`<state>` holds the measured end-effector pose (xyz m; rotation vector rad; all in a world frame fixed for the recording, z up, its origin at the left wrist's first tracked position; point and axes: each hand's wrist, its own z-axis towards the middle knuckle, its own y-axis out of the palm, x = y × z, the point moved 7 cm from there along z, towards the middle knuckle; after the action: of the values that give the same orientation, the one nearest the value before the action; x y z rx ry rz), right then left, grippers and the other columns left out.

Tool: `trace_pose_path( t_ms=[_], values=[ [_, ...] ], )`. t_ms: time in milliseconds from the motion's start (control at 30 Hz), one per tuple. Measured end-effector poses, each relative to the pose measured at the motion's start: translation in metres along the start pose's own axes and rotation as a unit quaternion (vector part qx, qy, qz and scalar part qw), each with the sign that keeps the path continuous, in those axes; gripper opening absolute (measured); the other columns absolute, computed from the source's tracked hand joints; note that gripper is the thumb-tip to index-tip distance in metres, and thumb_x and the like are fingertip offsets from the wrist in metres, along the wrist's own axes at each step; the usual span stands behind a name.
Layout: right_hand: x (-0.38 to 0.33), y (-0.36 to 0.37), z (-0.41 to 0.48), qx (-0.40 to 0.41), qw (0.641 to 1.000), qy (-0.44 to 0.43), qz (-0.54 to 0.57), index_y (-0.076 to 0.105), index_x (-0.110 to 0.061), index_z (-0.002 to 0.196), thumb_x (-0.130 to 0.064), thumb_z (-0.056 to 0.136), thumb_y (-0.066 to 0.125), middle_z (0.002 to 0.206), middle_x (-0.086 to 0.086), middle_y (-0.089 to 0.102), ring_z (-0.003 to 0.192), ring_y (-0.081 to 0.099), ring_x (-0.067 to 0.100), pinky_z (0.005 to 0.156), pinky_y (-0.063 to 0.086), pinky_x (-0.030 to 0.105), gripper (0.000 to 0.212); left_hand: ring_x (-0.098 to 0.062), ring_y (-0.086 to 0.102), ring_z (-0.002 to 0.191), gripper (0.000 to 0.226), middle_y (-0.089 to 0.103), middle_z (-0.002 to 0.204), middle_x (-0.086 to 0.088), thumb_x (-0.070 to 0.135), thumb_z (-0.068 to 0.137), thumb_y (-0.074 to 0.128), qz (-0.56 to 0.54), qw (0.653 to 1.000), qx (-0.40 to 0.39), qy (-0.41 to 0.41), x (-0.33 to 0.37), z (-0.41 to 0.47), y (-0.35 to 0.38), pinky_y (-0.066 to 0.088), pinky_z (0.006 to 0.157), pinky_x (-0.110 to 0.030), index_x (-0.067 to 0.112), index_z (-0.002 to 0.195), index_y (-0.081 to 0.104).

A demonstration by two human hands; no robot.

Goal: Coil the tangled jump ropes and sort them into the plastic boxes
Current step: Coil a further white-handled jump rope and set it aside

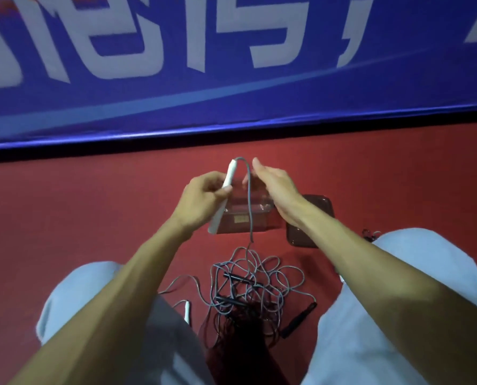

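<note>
Saw tangled jump ropes [248, 284] heaped on the red floor [79, 218] at lower centre, between the knees. Above, found the left hand [204, 198] curled round a white handle [223, 198], with its grey cord [250, 212] trailing down to the heap. Found the right hand [276, 187] straight-fingered, holding nothing, perhaps brushing that cord. Behind both, made out two plastic boxes [322, 215]; along the top, a blue banner [231, 101].

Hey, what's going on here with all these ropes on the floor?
A person sitting on the red floor is untangling jump ropes. The left hand grips a white handle, held up, and its grey cord arcs over and drops into the tangled pile between the knees. The right hand is open beside that cord. A clear plastic box and a second box sit just beyond the hands.
</note>
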<state>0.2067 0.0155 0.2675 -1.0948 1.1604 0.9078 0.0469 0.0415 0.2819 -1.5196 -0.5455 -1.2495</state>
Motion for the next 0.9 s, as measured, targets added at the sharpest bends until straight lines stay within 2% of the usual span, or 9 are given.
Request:
trace_pose_path(
  t_ms=[100,200,333,467,567,667,733,800,900],
  values=[
    [0.000,0.012,-0.005,-0.085,0.995,-0.027,-0.041,0.066,-0.023,0.081,-0.041,0.096,0.053,0.077,-0.005,0.069,0.075,0.059,0.003,0.069,0.038,0.021,0.028,-0.023,0.061,0.080,0.009,0.067,0.088,-0.012,0.010,0.096,0.058,-0.050,0.999,0.001,-0.019,0.004,-0.003,-0.003,0.052,0.076,-0.045,0.012,0.092,0.066],
    [0.008,0.014,0.002,-0.113,0.983,-0.042,-0.137,0.061,-0.020,0.084,-0.025,0.088,0.070,0.075,-0.011,0.061,0.066,0.052,0.000,0.069,0.040,0.021,0.010,-0.027,0.062,0.076,0.008,0.064,0.084,-0.014,0.010,0.096,0.058,-0.078,0.996,0.028,-0.015,0.017,0.000,-0.006,0.055,0.074,-0.056,0.009,0.095,0.066],
    [0.024,0.023,0.001,-0.162,0.948,-0.030,-0.274,0.051,-0.027,0.076,-0.021,0.087,0.070,0.074,-0.011,0.057,0.069,0.052,0.010,0.068,0.039,0.027,0.022,-0.021,0.067,0.063,0.012,0.065,0.071,-0.004,0.008,0.096,0.056,-0.163,0.985,0.055,-0.031,0.026,-0.001,-0.010,0.047,0.070,-0.041,0.014,0.088,0.063],
    [0.021,0.022,-0.004,-0.124,0.934,-0.043,-0.333,0.053,-0.022,0.094,-0.021,0.091,0.063,0.084,-0.002,0.062,0.075,0.057,0.020,0.066,0.041,0.028,0.011,-0.020,0.069,0.062,0.010,0.067,0.072,-0.003,0.010,0.097,0.056,-0.203,0.975,0.076,-0.045,0.025,-0.001,-0.011,0.051,0.064,-0.035,0.013,0.088,0.059],
    [0.022,0.004,-0.004,-0.038,0.982,0.018,-0.187,0.055,-0.017,0.091,-0.007,0.091,0.061,0.079,0.005,0.068,0.066,0.068,0.023,0.059,0.058,0.033,0.012,-0.025,0.071,0.067,0.010,0.072,0.079,-0.003,0.011,0.098,0.054,-0.183,0.977,0.098,-0.058,0.014,0.003,-0.014,0.052,0.068,-0.043,0.015,0.089,0.053],
    [0.016,-0.019,-0.006,0.053,0.997,0.041,-0.049,0.054,-0.018,0.085,0.000,0.091,0.057,0.076,0.012,0.067,0.053,0.065,0.021,0.055,0.059,0.036,0.020,-0.035,0.069,0.085,0.012,0.073,0.087,-0.010,0.007,0.095,0.051,-0.048,0.995,0.068,-0.047,0.006,0.004,-0.008,0.054,0.083,-0.054,0.016,0.088,0.050],
    [0.008,-0.029,-0.009,0.085,0.995,0.037,0.022,0.055,-0.015,0.086,0.001,0.093,0.056,0.076,0.011,0.066,0.049,0.063,0.018,0.053,0.059,0.033,0.017,-0.033,0.066,0.079,0.009,0.069,0.080,-0.008,0.009,0.091,0.052,0.080,0.995,0.051,-0.022,0.004,0.003,0.000,0.054,0.074,-0.043,0.015,0.084,0.052],
    [-0.002,-0.037,-0.013,0.106,0.989,0.034,0.101,0.055,-0.007,0.095,-0.001,0.094,0.056,0.078,0.012,0.066,0.047,0.063,0.016,0.051,0.058,0.029,0.007,-0.023,0.055,0.063,0.019,0.058,0.067,0.001,0.011,0.089,0.054,0.179,0.983,0.038,-0.006,0.006,-0.001,0.009,0.042,0.057,-0.028,0.019,0.073,0.047],
    [-0.018,-0.050,-0.017,0.138,0.966,0.023,0.217,0.054,0.003,0.110,-0.002,0.096,0.055,0.083,0.016,0.065,0.052,0.066,0.018,0.056,0.060,0.030,0.015,-0.024,0.044,0.061,0.025,0.051,0.066,0.000,0.016,0.091,0.055,0.251,0.967,0.032,0.011,0.004,0.000,0.017,0.033,0.054,-0.034,0.017,0.071,0.039]
  ],
)
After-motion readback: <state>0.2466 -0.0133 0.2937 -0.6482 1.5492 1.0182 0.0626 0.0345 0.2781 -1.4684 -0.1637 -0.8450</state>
